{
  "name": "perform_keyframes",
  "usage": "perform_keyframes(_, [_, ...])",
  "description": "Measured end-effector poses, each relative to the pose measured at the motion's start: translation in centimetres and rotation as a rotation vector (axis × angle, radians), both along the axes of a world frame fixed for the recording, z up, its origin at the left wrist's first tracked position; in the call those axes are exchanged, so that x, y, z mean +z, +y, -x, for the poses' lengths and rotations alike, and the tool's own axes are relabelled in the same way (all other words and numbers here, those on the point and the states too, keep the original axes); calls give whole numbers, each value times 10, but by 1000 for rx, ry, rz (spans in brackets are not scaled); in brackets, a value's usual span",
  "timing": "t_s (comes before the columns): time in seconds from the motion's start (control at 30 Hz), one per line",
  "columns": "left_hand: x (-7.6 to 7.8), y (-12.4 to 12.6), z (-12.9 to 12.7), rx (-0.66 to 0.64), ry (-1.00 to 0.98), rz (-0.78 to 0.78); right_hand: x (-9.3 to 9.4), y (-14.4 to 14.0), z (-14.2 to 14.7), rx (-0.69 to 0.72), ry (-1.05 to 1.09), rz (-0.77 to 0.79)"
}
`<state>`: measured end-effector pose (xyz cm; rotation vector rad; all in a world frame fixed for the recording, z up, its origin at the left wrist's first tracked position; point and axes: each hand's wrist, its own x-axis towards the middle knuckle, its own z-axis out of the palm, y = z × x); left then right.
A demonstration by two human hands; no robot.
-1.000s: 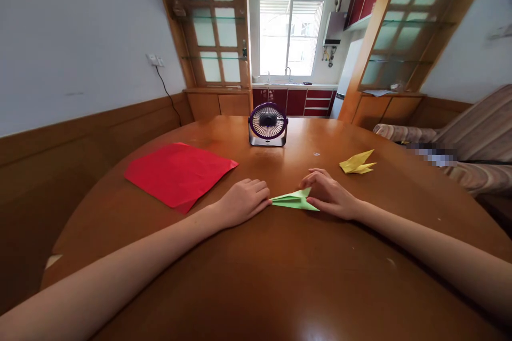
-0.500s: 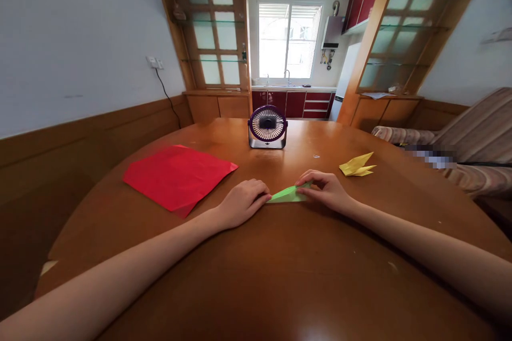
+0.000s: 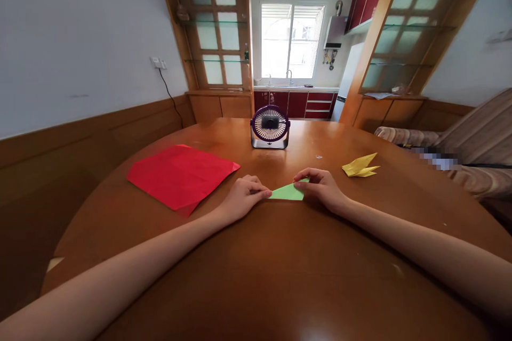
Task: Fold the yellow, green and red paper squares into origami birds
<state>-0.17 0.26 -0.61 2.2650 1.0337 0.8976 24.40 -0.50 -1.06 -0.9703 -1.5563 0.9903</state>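
both hands (image 3: 245,195) (image 3: 320,188) pinch the green paper (image 3: 287,192), now flatter, bare table (image 3: 280,277) nearer, red sheet (image 3: 181,174) left.

I see green folded paper (image 3: 287,192): slim flat triangle, lying on bench (image 3: 280,266), sharp tip pointing left.

No legible text, labels, brands or numbers in the head view. Surfaces checked: green folded paper (image 3: 288,192), red paper sheet (image 3: 182,174), yellow folded paper (image 3: 360,165), desk fan (image 3: 270,127); all blank or too small to read.
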Motion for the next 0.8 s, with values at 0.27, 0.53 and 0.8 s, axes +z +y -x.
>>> perform_keyframes(0.27, [-9,11,1,56,44,22,-7,19,4,0,-415,-219])
perform_keyframes(0.53, [-5,6,1,-103,401,-532,-7,3,7,43,-876,-856])
perform_keyframes(0.8, [2,-3,-1,-228,691,-776,-1,-6,4,279,-1082,-936])
